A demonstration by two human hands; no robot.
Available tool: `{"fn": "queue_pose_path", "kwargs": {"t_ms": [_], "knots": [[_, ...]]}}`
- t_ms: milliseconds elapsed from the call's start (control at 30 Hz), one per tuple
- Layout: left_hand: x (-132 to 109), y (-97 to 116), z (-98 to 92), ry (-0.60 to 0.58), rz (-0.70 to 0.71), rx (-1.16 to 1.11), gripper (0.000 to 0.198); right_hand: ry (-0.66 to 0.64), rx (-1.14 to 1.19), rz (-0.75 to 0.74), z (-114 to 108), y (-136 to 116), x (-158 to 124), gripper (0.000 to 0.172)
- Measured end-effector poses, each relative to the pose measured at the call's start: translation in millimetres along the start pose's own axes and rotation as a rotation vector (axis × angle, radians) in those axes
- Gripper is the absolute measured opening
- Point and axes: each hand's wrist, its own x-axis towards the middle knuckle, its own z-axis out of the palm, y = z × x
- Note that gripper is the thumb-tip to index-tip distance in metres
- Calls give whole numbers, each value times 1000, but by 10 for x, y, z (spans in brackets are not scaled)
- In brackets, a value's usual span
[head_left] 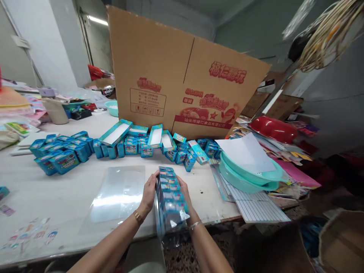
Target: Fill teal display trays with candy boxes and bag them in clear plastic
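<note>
Between my two hands is a clear plastic pack (172,201) with a row of small blue boxes inside, held at the table's front edge. My left hand (150,191) presses against its left side near the far end. On the opposite side, my right hand (186,195) grips it, its fingers partly hidden behind the pack. The near end of the clear plastic hangs past the table edge. Left of my left hand lies a clear plastic sheet (116,193). Beyond the hands stand several blue boxes (131,147), with open blue trays (116,132) on top of some.
A big cardboard sheet (159,57) stands upright behind the boxes. More blue boxes (65,161) are grouped at the left. On the right, turquoise basins (244,182) hold white paper (247,151), beside a red basin (273,129). Small stickers (31,235) lie near the left front edge.
</note>
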Motion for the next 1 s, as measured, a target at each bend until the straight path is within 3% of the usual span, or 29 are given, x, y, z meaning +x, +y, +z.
{"fn": "queue_pose_path", "kwargs": {"t_ms": [167, 333, 500, 667, 1000], "knots": [[-144, -199, -59, 39, 49, -16, 52, 35, -15, -145, -13, 236, -135, 48], [202, -151, -68, 151, -14, 42, 54, 120, 52, -98, -5, 228, 173, 59], [528, -265, 47, 124, -30, 46, 39, -11, 76, -30, 122, 177, 533, 46], [585, -367, 72, 168, 22, 51, 44, -15, 84, -24, 182, 242, 627, 47], [652, -315, 45, 97, 20, 84, 47, -33, -2, 0, 98, 262, 650, 51]]}}
